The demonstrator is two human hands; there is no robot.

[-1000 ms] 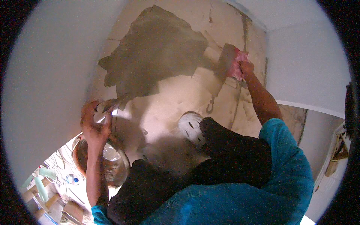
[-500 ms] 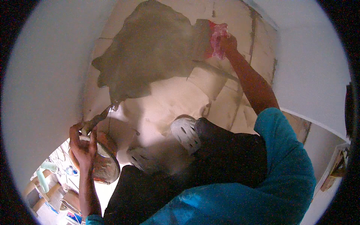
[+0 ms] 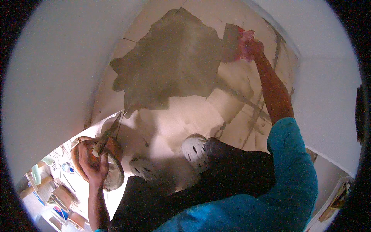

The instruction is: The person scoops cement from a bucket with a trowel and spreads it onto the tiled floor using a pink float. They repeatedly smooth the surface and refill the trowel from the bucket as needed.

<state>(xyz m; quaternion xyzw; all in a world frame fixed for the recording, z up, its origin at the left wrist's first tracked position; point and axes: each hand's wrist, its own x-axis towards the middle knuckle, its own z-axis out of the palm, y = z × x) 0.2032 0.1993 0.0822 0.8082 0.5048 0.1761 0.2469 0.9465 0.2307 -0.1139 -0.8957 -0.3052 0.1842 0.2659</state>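
Curled tight in the right hand (image 3: 255, 49): the red handle (image 3: 245, 45) of a wide flat blade (image 3: 231, 43), set against the right edge of the grey patch (image 3: 166, 58) on the beige surface (image 3: 181, 116). Bent around its grip in the left hand (image 3: 91, 160): a narrow trowel (image 3: 110, 133), pointing up toward the lower left corner of the patch — touching or just short of it, impossible to tell. Directly behind that hand, a round bucket (image 3: 121, 170).

Changed within the last second: the place of the blade, from lower down to up along the right edge; the place of the left hand, from up near the patch to back over the bucket. Probably meaning attention on that edge, with the trowel held aside.

By count: two tools, one patch, one bucket, two white slotted shoes (image 3: 195, 152), two pale walls (image 3: 65, 77), one blue round object (image 3: 67, 167) — plus brown pieces (image 3: 62, 196) at lower left, too jumbled to number.
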